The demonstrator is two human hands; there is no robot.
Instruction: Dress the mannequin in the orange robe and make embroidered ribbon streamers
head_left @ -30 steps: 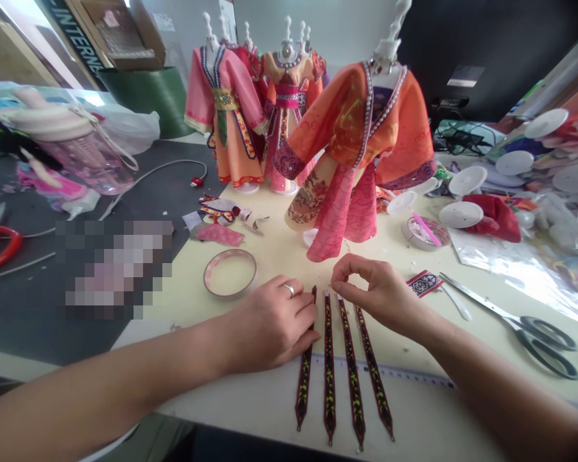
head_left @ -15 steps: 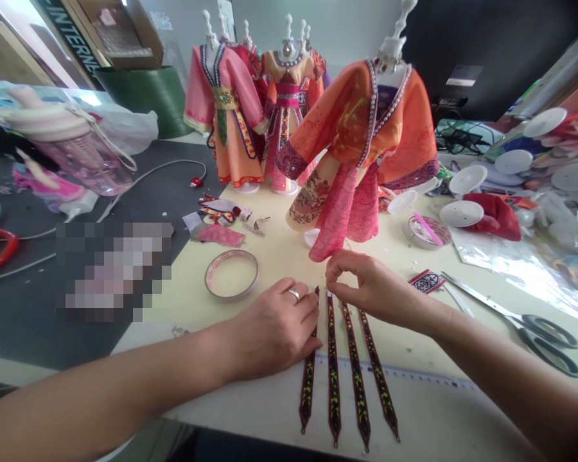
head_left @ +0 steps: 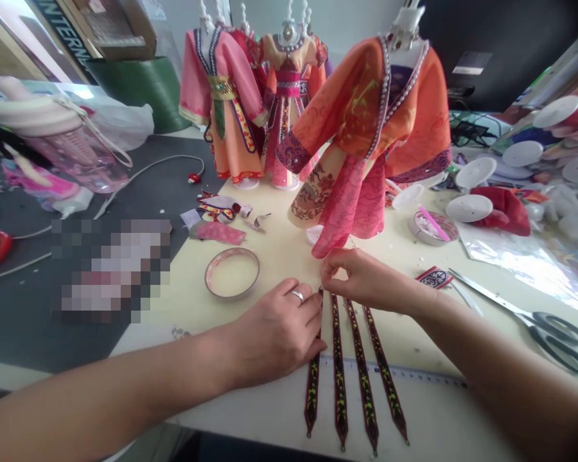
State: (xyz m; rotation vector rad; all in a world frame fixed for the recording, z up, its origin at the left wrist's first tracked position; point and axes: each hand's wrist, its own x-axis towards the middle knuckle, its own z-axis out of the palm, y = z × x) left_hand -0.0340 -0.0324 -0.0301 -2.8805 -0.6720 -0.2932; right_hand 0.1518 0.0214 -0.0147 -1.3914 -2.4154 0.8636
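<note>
Several narrow dark ribbon strips with yellow-green patterns and red edges lie side by side, pointed ends toward me; one is the second ribbon strip [head_left: 340, 372]. My left hand [head_left: 286, 327], a ring on one finger, has its fingers curled down over the leftmost ribbon strip [head_left: 311, 391] and holds it against the table. Just above that strip's far end, my right hand [head_left: 359, 276] makes a pinch of thumb and forefinger. Whatever lies between those fingertips is too small to make out. A printed ruler scale [head_left: 414, 375] runs beneath the strips.
An orange robe on a stand [head_left: 366, 122] rises beyond my hands, with a pink robe [head_left: 221, 96] behind left. Left lies a tape roll [head_left: 232, 274]. Black-handled scissors [head_left: 534, 321] and a patterned scrap [head_left: 434, 277] lie right; a pink-lidded bottle [head_left: 77, 141] stands far left.
My right hand has shifted left, from the second strip's far end to the leftmost strip's far end. My left hand stays on the leftmost strip. The view has shifted slightly.
</note>
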